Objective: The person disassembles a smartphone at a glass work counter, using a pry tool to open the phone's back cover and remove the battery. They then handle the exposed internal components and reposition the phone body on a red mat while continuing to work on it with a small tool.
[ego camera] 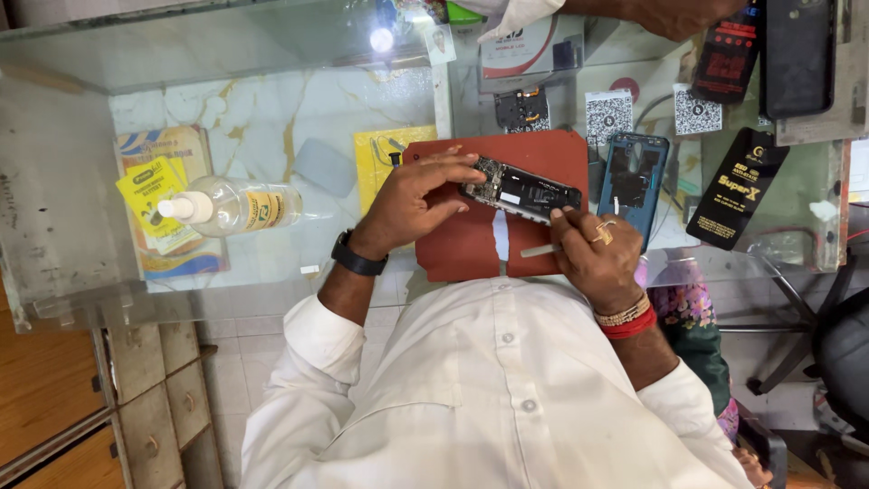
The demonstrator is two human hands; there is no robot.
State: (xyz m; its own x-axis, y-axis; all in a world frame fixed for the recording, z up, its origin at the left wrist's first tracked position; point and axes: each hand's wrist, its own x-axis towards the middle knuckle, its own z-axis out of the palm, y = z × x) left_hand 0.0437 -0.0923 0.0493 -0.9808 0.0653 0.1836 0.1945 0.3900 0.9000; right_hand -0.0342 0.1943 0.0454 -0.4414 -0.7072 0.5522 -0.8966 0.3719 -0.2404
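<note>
Beside the hands' opened phone [520,188], black packet [738,188], yellow sachet [152,188], clear bottle [237,206]

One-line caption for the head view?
Left hand steadies an opened phone on a red mat; right hand holds a tool.

Looks like a small phone repair shop: glass-topped desk [272,54] littered with an opened phone [520,188], a blue back cover [634,177], boxed accessory packs [735,186] and a spray bottle [231,206].
</note>
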